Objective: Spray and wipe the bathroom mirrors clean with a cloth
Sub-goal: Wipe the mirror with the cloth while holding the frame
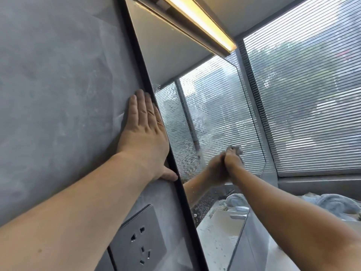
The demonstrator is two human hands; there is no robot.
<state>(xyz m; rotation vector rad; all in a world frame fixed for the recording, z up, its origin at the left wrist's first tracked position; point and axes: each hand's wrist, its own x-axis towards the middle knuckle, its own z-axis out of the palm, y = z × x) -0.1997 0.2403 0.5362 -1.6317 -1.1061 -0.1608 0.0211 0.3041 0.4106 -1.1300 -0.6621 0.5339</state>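
Observation:
The mirror (214, 106) hangs on the wall in a thin black frame, seen at a steep angle. Spray droplets and wet streaks cover its middle and lower part. My right hand (231, 158) presses a small grey cloth (237, 150) against the glass near the mirror's right side; its reflection meets it from the left. My left hand (145, 132) lies flat on the grey wall with straight fingers, its edge and thumb touching the mirror's black frame. No spray bottle is in view.
A grey wall socket (136, 243) sits below my left forearm. A lit light strip (199, 22) runs above the mirror. Window blinds (304, 98) fill the right side. A white counter (224, 218) and a grey crumpled towel (332, 204) lie below.

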